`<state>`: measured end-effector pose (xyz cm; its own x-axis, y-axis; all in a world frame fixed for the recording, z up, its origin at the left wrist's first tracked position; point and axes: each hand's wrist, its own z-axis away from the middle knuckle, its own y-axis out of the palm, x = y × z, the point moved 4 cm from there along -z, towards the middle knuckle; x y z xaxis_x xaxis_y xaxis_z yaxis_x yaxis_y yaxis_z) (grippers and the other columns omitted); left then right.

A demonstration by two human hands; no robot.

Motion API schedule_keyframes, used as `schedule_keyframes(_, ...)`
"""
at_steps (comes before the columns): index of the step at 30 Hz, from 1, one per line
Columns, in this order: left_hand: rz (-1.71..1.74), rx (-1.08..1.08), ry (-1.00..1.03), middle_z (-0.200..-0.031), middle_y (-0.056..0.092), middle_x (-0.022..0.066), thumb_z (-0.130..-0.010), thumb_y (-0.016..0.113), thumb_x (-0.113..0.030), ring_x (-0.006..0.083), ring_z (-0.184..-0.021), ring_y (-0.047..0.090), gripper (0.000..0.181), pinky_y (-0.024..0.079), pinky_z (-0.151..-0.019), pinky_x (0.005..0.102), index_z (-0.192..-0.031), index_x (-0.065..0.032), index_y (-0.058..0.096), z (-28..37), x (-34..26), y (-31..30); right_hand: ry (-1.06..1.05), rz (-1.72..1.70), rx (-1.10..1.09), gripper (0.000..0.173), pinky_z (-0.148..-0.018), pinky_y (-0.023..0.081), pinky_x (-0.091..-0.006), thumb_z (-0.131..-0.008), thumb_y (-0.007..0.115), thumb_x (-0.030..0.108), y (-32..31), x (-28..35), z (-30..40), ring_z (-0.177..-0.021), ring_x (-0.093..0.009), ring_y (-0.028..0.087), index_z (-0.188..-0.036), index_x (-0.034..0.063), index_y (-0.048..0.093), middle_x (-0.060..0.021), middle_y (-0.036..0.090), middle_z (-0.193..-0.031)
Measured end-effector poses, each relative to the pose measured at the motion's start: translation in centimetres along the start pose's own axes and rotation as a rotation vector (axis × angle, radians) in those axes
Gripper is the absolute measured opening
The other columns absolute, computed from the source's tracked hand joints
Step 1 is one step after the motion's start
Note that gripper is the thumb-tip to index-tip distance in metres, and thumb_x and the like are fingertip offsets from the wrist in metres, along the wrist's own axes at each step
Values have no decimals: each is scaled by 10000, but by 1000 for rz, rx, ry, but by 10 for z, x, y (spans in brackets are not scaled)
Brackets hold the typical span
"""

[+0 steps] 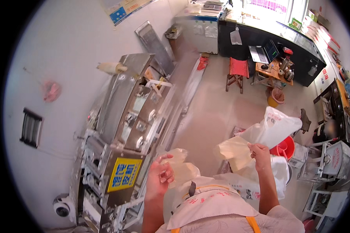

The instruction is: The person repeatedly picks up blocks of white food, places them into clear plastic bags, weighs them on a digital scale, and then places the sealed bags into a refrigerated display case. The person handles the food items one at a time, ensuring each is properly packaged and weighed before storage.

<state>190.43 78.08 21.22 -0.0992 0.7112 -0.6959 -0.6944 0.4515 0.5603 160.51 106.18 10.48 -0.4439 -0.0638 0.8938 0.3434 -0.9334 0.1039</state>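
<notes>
My right hand [259, 154] pinches the edge of a pale yellow, translucent plastic sheet or bag [236, 150], which hangs to the left of my fingers. At the lower middle, my left hand [162, 174] is raised with its fingers partly curled. A similar pale film [186, 171] lies right beside and behind those fingers; whether they grip it is unclear. Behind my right hand stands a white plastic sack [271, 126] with printing, next to a red bucket [290, 147]. Below my hands is the bib of a light apron [210, 206] with orange straps.
A steel roller machine [125, 131] with a yellow sign stands along the left wall. Farther off are a red folding stool [238, 68] and a low wooden table [269, 71] with a laptop [264, 52]. White equipment [335, 160] and a dark cabinet [335, 96] line the right.
</notes>
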Motion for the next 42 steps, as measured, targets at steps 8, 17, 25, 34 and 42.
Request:
schedule_keyframes(8,-28,166,-199,-682,468,-34,-949,635,-89,43,-512,364,391,377,-496,257,-1323,-15,549,-293,-96,75,-10,-13,-199,297,-558,335,-257,-938,794,167,80,98,-221,-568,-44,398,-690,117,639,70,501,-666)
schedule_keyframes(17,-165,294,-186,-664,449,-39,-959,626,-120,37,-500,359,373,380,-484,232,-1306,3,568,-628,-221,228,-127,-89,-351,287,-550,293,-246,-942,800,177,115,250,-467,-580,-32,405,-697,92,676,58,552,-680)
schedule_keyframes(25,-222,306,-145,-668,454,-27,-969,618,-132,42,-494,358,343,388,-482,235,-1281,7,591,-903,-299,356,-117,-63,-457,300,-531,304,-237,-953,797,200,120,359,-734,-538,-23,387,-709,104,650,73,513,-645)
schedule_keyframes(34,-242,414,-181,-677,506,3,-953,619,-114,48,-487,372,416,412,-483,242,-1339,24,548,-1158,-382,511,-298,-163,-509,308,-542,270,-243,-954,802,210,100,541,-1003,-568,-21,361,-709,116,641,86,475,-663)
schedule_keyframes(42,-272,578,-311,-676,524,18,-935,608,-78,50,-470,378,504,406,-470,245,-1411,37,488,-1355,-406,664,-331,-123,-635,318,-528,276,-236,-962,814,257,88,688,-1227,-552,-23,370,-730,118,648,98,487,-652)
